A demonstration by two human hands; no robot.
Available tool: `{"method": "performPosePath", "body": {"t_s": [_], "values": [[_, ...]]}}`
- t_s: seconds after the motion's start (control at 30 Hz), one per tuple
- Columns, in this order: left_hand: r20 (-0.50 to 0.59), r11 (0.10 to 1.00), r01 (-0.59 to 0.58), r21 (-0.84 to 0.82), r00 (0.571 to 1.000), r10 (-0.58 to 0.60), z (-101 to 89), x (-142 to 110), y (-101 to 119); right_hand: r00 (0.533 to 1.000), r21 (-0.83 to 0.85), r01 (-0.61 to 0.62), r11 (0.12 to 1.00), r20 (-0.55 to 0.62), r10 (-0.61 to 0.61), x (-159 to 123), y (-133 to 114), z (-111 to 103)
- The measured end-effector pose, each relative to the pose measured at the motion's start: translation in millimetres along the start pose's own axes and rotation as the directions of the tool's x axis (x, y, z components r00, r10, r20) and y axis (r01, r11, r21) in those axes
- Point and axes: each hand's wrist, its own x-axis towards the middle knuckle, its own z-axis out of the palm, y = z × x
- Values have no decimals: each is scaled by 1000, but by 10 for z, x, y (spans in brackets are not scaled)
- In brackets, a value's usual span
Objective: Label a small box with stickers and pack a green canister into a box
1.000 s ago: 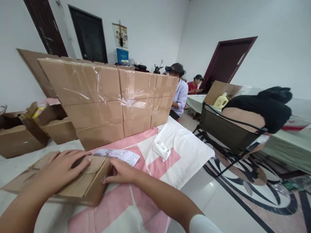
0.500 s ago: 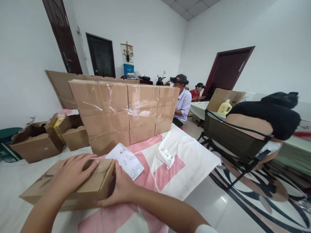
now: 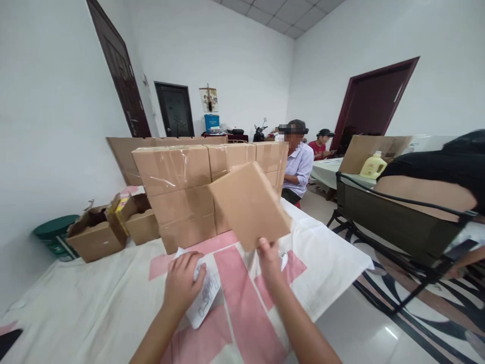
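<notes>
Lifting seems the step in hand: your left hand curls over paper at seven o'clock, grip unclear; your right hand, at five, grips the carton at twelve, before stacked boxes; moving it calls for clearance.

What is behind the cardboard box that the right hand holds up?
Behind the held box are the taped stack of boxes and the patterned cloth, both showing around its edges. The parts it covers cannot be seen, nor anything fully hidden there.
</notes>
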Motion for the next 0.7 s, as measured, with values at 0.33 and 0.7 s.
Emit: {"method": "performPosePath", "body": {"t_s": [0.33, 0.7], "values": [[664, 976, 199, 85, 719, -204, 681, -448, -53, 937, -884, -8, 467, -170, -304, 1491, -104, -2285], [677, 978, 196, 77, 710, -196, 651, -368, -22, 968, -959, 27, -281, -45, 247, 1984, 624, -2335]]}}
